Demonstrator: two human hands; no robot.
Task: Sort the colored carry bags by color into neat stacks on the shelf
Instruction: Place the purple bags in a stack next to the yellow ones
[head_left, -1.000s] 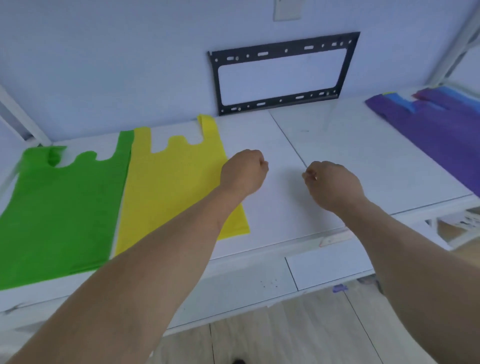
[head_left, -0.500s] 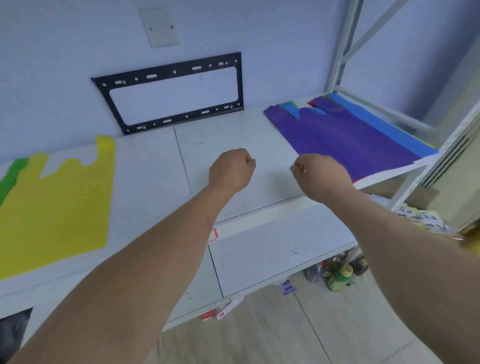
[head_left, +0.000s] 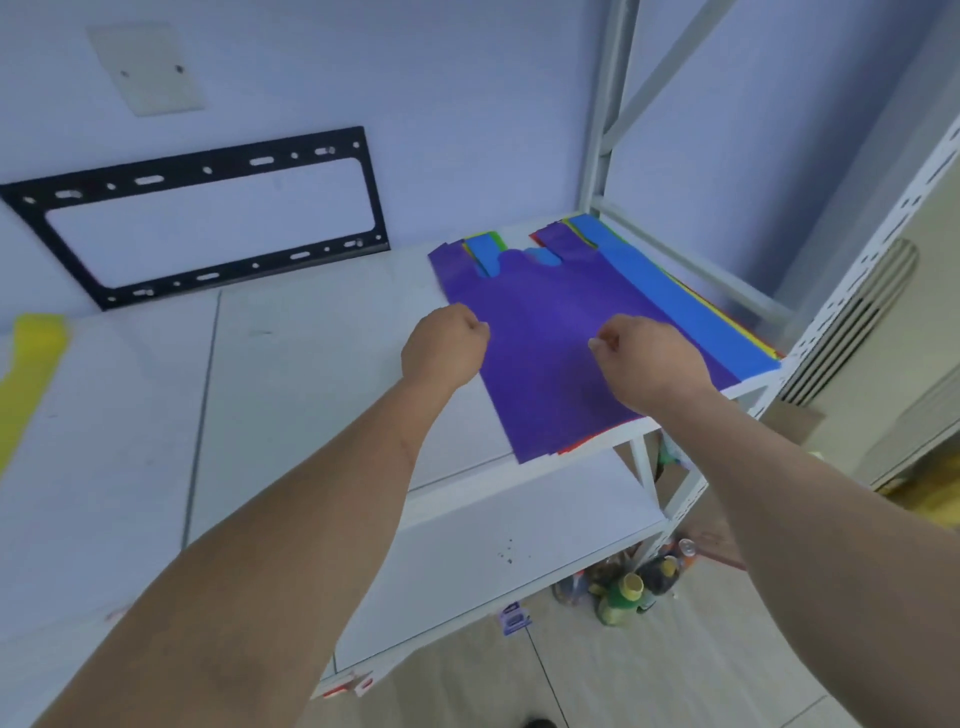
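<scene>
While both arms reach out over the white shelf (head_left: 311, 395), the left hand (head_left: 441, 345) is curled into a fist and holds nothing. It hangs right at the left edge of the purple bag (head_left: 561, 332). I cannot tell if it touches the bag. The right hand (head_left: 649, 358) is curled into a fist too, over the right part of the purple bag. Its thumb and first finger are pressed close together. I cannot tell if it pinches the bag or just rests above it.

The purple bag lies flat on top of a pile at the right end of the shelf. Its two handles point to the wall. Under it lies a blue bag (head_left: 680, 306), which sticks out on the right side and shows through the gap between the handles. Thin strips of green, yellow and red peek out from the edges of the pile.

Far off at the left edge lies a yellow bag (head_left: 28, 379), flat on the shelf and well apart from the pile. A black metal frame (head_left: 202, 218) leans on the wall behind the shelf. Some bottles (head_left: 628, 592) stand on the floor below, near the shelf leg.
</scene>
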